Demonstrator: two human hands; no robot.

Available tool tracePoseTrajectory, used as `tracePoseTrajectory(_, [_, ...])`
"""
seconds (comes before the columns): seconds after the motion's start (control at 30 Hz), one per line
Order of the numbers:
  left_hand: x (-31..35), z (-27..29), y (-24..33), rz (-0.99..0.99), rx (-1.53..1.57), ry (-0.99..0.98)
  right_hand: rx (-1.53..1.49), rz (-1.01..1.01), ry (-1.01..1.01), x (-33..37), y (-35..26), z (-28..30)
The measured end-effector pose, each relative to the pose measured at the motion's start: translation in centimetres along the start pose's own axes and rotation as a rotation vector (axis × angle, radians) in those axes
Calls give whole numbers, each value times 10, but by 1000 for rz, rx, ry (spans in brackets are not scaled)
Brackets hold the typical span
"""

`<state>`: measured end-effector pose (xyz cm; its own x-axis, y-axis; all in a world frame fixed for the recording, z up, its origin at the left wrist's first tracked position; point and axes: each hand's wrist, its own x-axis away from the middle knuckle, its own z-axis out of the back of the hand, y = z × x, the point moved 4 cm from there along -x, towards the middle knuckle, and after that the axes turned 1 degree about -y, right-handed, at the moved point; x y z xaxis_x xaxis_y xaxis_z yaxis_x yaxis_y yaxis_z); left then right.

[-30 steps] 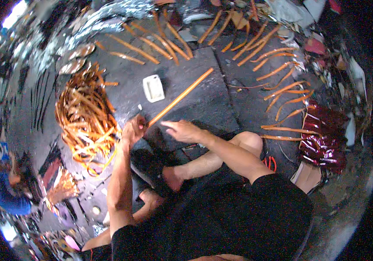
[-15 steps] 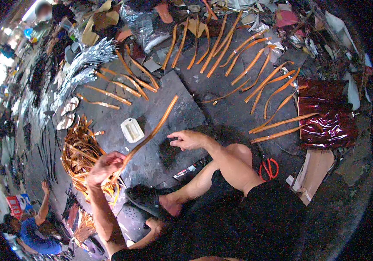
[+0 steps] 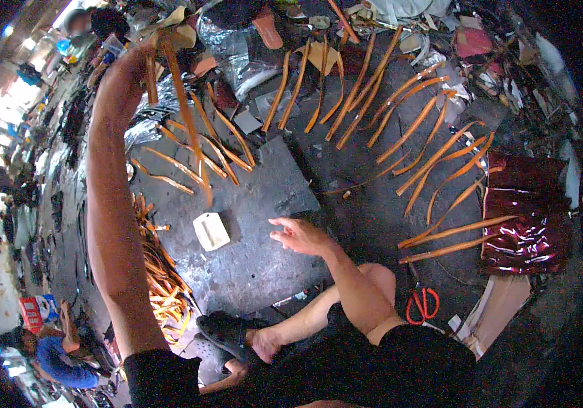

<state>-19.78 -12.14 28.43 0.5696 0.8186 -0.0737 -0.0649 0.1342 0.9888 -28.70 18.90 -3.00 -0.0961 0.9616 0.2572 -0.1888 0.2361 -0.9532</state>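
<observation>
My left arm reaches far up and to the left, and my left hand (image 3: 152, 49) is raised with its fingers smeared and partly out of sight. From it hangs a long orange-brown strip (image 3: 184, 102), its lower end above the dark board (image 3: 250, 272). My right hand (image 3: 298, 236) hovers over the board's right part, fingers stretched out, holding nothing. A small white dish (image 3: 211, 231) sits on the board between the strip's end and my right hand. Left of the board lies a heap of orange-brown strips (image 3: 169, 299), partly hidden by my left arm.
Several strips (image 3: 376, 88) lie spread in an arc on the floor. At the right are a shiny dark red sheet (image 3: 526, 224), cardboard (image 3: 505, 306) and red-handled scissors (image 3: 422, 306). Silvery strands (image 3: 143, 132) and scraps line the far side. A person in blue (image 3: 67, 360) sits lower left.
My left hand has lifted from beside the heap to the far upper left, carrying the strip, which now hangs down. My right hand stays near the same place, fingers still out.
</observation>
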Motion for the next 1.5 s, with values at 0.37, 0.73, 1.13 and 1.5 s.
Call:
tracePoseTrajectory(0.37, [-144,-74,-218,-171,-211,152,-46,41,137,-12,28,19])
tracePoseTrajectory(0.73, [-86,-127,-347,317,-746,256,-39,62,225,-16,47,17])
tracePoseTrajectory(1.13, [-92,-100,-374,195,-450,84,-12,53,204,-16,43,14])
tracePoseTrajectory(1.5, [88,34,-243,73,-334,375,-191,-20,198,-13,21,22])
